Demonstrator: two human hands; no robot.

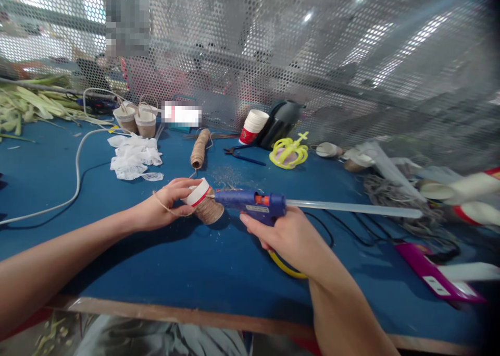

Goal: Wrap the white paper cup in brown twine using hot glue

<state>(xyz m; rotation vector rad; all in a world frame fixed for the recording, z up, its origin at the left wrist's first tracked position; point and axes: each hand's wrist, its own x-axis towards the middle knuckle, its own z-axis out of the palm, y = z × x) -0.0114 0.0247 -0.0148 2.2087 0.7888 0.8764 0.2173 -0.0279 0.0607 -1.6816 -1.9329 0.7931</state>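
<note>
My left hand point(170, 204) is closed on a paper cup point(210, 211) that lies tilted over the blue table. Twine wraps the cup's lower part, while a white and red band stays bare near its rim. A strand of twine loops round the left hand. My right hand point(287, 233) grips a blue hot glue gun point(252, 202), its nozzle at the twine on the cup. A long clear glue stick point(355, 208) sticks out of the gun's back end. Beyond the cup lies a roll of twine point(200, 150).
White lace point(136, 157) and two twine-wrapped cups point(146, 121) are at the back left. Pliers point(246, 156), stacked paper cups point(253, 126), a dark jug point(282, 122) and a yellow crown point(289, 152) stand behind. A purple packet point(437, 272) and cables lie right.
</note>
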